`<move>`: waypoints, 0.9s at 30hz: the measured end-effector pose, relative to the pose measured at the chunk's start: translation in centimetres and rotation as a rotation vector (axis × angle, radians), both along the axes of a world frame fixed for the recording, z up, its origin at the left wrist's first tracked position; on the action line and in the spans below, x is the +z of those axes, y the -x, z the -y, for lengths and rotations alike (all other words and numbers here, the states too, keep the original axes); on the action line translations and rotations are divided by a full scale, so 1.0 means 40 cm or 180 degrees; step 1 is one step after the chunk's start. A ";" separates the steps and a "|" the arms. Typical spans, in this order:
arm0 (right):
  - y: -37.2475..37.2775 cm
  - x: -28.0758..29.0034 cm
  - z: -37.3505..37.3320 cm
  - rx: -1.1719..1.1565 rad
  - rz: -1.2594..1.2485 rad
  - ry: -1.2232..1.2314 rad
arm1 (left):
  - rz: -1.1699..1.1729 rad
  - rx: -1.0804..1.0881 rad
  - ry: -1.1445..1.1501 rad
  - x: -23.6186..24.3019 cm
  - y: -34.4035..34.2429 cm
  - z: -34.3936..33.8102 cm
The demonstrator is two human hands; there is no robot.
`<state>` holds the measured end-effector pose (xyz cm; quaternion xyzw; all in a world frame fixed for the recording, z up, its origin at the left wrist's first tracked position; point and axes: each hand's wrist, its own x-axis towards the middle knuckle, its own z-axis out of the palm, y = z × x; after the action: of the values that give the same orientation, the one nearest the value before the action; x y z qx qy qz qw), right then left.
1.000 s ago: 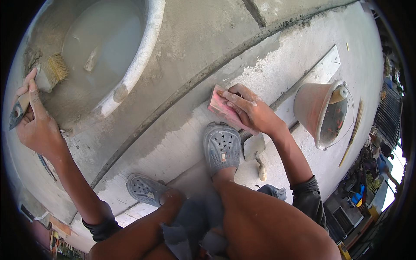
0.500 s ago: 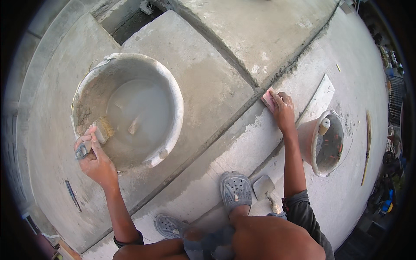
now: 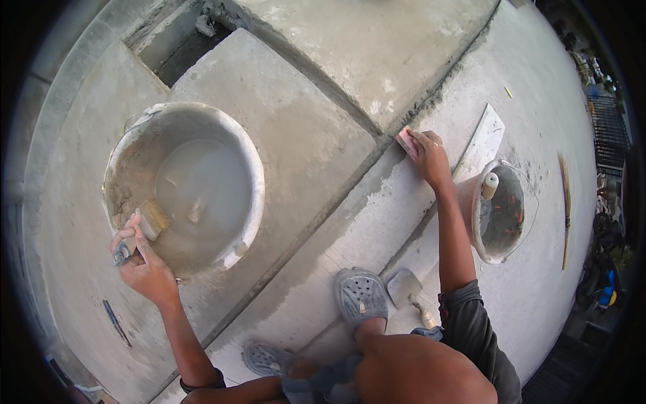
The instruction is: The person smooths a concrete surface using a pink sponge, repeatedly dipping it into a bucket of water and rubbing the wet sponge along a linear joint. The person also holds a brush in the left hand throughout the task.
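My left hand [image 3: 139,259] grips the handle of a wide, pale-bristled brush [image 3: 153,219], whose head is inside the large grimy white bucket [image 3: 247,165], at the near-left part of its interior; cloudy water and small pieces lie in the bucket. My right hand [image 3: 431,160] is closed on a pink rectangular block [image 3: 406,143], pressed at the edge of the wet, grey groove [image 3: 368,161] between the concrete slabs. Below it a trowel [image 3: 405,288] lies beside my right clog [image 3: 361,299].
A smaller bucket [image 3: 482,215] with a roller stands at right, beside a pale board [image 3: 480,138]. A thin broom [image 3: 564,209] lies farther right. A rectangular opening [image 3: 192,54] sits at upper left, a dark strip [image 3: 116,323] at lower left. Assorted clutter fills the right rim.
The view has widened and shifted, showing the whole bucket and the opening. My right hand has moved forward and right with the pink block, away from my foot. My left hand still holds the brush.
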<state>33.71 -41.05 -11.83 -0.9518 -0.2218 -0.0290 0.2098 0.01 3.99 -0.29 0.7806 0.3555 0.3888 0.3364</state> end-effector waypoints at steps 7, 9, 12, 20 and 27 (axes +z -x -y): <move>0.142 -0.009 -0.057 0.0365 -0.0168 -0.0146 | -0.0059 -0.0010 -0.0164 0.012 0.005 0.001; 0.253 -0.001 -0.075 0.0592 -0.0438 0.0142 | -0.0034 -0.0020 -0.0090 -0.007 0.009 0.000; 0.409 0.033 -0.102 0.1137 -0.0692 0.0077 | 0.0161 -0.0080 -0.0062 -0.005 0.017 -0.008; 0.449 0.301 -0.283 0.0697 -0.3147 -0.3209 | 0.1087 -0.0154 0.0076 0.022 0.017 0.002; 0.450 0.487 -0.680 0.0959 -0.2678 -0.3777 | 0.1944 -0.0571 -0.0265 0.166 0.071 0.148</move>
<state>15.70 -13.86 7.63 -0.5685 -0.1979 0.2522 0.7577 -2.83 -1.93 6.36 0.6691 0.1516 0.5881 0.4283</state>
